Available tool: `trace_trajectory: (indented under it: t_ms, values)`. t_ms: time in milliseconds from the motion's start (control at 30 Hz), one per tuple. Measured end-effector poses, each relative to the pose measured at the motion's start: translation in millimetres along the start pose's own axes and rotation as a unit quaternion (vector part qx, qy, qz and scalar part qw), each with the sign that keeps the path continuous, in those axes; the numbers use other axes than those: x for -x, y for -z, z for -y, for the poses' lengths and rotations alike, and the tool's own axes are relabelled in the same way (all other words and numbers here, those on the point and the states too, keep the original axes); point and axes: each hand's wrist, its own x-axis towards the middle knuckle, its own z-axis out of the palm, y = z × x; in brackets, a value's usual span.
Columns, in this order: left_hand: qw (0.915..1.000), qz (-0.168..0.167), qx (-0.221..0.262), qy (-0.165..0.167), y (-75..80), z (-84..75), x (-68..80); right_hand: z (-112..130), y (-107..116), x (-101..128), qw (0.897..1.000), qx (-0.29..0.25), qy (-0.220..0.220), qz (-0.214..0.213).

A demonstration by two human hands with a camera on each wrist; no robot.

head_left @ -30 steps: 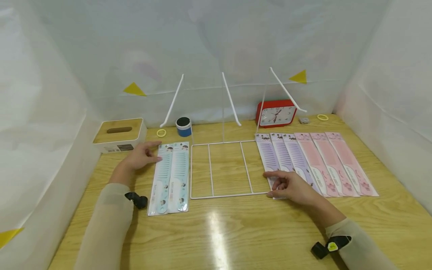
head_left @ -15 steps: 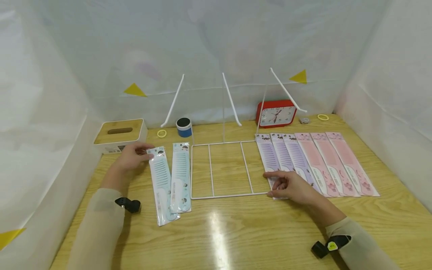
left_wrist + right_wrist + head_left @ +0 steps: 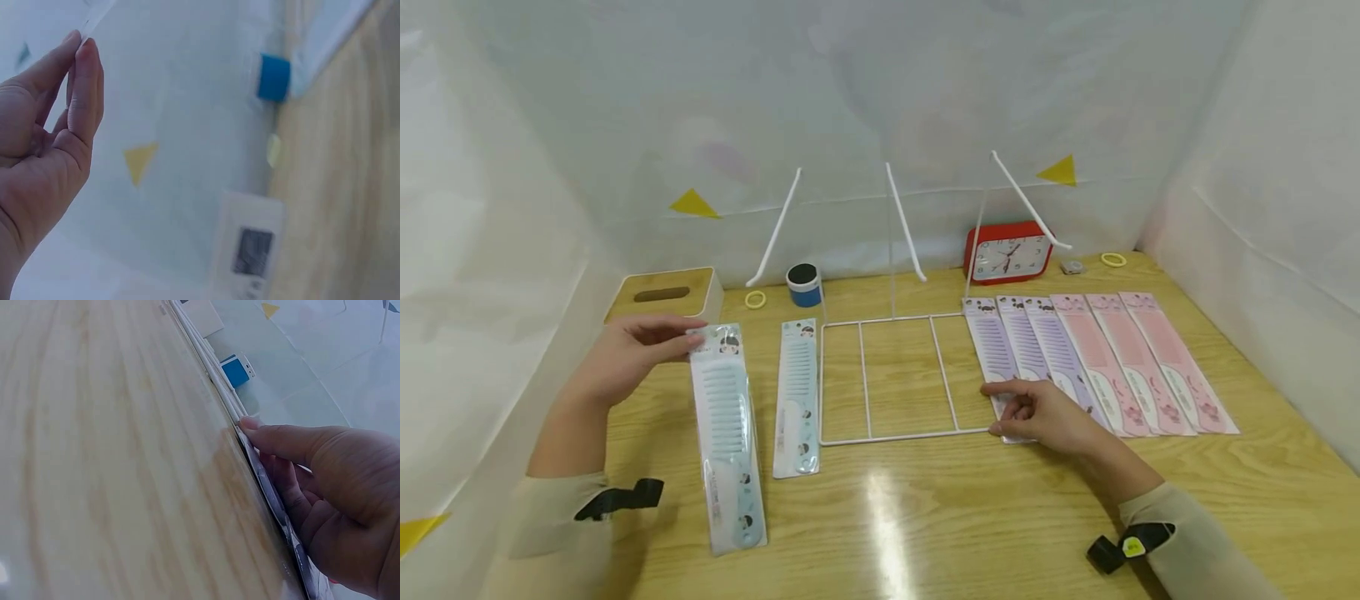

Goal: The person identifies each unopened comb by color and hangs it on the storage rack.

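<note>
My left hand (image 3: 632, 350) pinches the top left corner of a packaged teal comb (image 3: 727, 442), lifted over the table's left side. In the left wrist view, thumb and fingertips meet on a clear plastic edge (image 3: 95, 17). Another packaged teal comb (image 3: 797, 396) lies just left of the white wire rack (image 3: 865, 375), which has three raised prongs. My right hand (image 3: 1045, 417) holds the rack's front right corner, thumb on the front wire and index finger over the nearest packaged purple comb (image 3: 992, 342). The other right fingers are curled, as the right wrist view also shows.
Several packaged purple and pink combs (image 3: 1172, 358) lie in a row right of the rack. A tissue box (image 3: 661, 293), yellow rings (image 3: 755, 300), a blue jar (image 3: 805, 285), a red clock (image 3: 1011, 252) and a small grey object (image 3: 1072, 267) stand along the back wall.
My left hand has taken the leftmost teal comb from beside its neighbour and drawn it left and nearer, raising it. The right hand stays at the rack's corner.
</note>
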Motion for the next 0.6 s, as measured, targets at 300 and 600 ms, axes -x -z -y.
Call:
trace_trajectory:
  t_ms: [300, 600]
  values:
    - [0.9421, 0.017, 0.223, -0.250, -30.4, -70.1, 15.0, -1, -3, -3, 1.000, -0.003, -0.006, 0.001]
    - [0.9460, -0.043, 0.226, -0.228, -50.6, -113.2, 3.1, 1, -3, 1, 1.000, 0.000, -0.012, -0.008]
